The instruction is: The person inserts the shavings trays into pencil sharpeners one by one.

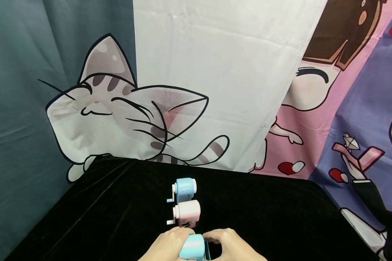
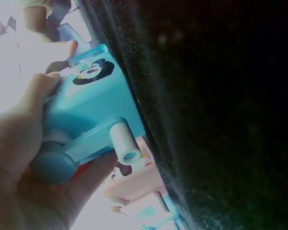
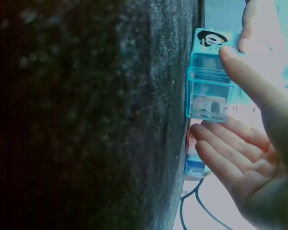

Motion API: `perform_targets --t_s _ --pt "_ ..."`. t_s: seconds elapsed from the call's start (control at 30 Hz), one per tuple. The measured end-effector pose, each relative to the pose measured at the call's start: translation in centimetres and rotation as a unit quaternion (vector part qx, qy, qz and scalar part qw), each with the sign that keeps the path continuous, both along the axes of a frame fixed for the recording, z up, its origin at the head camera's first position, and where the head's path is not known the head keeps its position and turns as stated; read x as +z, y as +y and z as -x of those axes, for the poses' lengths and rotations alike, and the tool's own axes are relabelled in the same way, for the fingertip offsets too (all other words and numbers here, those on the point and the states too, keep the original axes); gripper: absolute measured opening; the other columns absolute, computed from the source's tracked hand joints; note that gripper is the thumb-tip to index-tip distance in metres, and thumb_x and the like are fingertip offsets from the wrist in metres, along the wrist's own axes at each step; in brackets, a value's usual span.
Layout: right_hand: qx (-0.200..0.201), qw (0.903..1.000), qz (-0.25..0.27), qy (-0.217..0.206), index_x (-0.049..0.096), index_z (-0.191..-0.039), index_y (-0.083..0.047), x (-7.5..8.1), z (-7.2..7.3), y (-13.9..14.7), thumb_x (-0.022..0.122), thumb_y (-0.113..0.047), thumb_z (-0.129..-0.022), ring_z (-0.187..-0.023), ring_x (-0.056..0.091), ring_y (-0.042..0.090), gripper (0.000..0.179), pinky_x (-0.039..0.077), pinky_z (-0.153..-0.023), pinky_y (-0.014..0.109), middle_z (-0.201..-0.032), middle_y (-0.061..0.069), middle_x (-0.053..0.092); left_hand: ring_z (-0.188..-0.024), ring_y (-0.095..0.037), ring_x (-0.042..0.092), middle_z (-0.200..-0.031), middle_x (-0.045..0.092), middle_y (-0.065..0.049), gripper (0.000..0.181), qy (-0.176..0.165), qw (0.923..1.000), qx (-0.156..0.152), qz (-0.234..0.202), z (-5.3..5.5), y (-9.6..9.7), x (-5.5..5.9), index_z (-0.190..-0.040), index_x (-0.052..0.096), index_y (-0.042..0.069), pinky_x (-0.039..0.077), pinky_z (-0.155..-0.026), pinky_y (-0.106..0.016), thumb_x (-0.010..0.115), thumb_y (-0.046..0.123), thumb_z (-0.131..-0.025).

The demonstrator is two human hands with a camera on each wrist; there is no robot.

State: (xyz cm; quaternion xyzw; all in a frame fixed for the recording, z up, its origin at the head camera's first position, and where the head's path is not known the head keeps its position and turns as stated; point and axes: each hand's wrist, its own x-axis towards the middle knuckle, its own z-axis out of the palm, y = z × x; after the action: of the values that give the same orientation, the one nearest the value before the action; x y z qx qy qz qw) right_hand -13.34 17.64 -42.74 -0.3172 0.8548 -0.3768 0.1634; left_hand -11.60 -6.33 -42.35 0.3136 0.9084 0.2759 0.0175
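A turquoise crank pencil sharpener (image 1: 192, 247) with a penguin-like picture is at the front of the black cloth. My left hand (image 1: 170, 243) grips its body, thumb on one side and fingers on the other; the crank handle (image 2: 126, 143) shows in the left wrist view. On the other side, the see-through shavings drawer (image 3: 209, 98) sticks out of the sharpener. My right hand (image 1: 232, 246) is beside the drawer. In the right wrist view its thumb overlaps the sharpener's edge, and its fingers stretch out nearly straight just beyond the drawer.
Straight behind the hands stand a pink crank sharpener (image 1: 189, 213) and, farther back, a blue one (image 1: 184, 189), their cranks to the left. Black velvety cloth (image 1: 264, 210) covers the table. Printed curtains (image 1: 235, 72) hang along the back and right side.
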Motion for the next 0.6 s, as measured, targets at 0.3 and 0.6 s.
perform_targets --t_s 0.3,0.6 --pt "-0.003 1.0 -0.007 -0.005 0.064 -0.12 -0.016 -0.05 -0.02 0.56 0.075 -0.049 -0.077 -0.099 0.063 0.002 0.056 0.054 -0.081 0.024 -0.115 -0.008 0.067 -0.087 -0.003 0.054 -0.103 0.065 0.007 0.056 0.005 0.9999 0.0 0.015 0.11 -0.09 -0.11 -0.11 0.061 0.014 0.051 -0.074 -0.026 0.082 0.044 -0.068" --pt "0.0 0.9995 0.014 -0.029 0.065 -0.118 -0.017 -0.14 0.19 0.59 0.074 -0.044 -0.08 -0.095 0.064 0.001 0.048 0.054 -0.081 0.023 -0.111 -0.009 0.068 -0.088 -0.003 0.054 -0.104 0.065 0.008 0.057 0.002 0.9998 0.005 0.02 0.13 0.05 0.0 -0.111 0.061 0.015 0.051 -0.074 -0.027 0.083 0.044 -0.067"
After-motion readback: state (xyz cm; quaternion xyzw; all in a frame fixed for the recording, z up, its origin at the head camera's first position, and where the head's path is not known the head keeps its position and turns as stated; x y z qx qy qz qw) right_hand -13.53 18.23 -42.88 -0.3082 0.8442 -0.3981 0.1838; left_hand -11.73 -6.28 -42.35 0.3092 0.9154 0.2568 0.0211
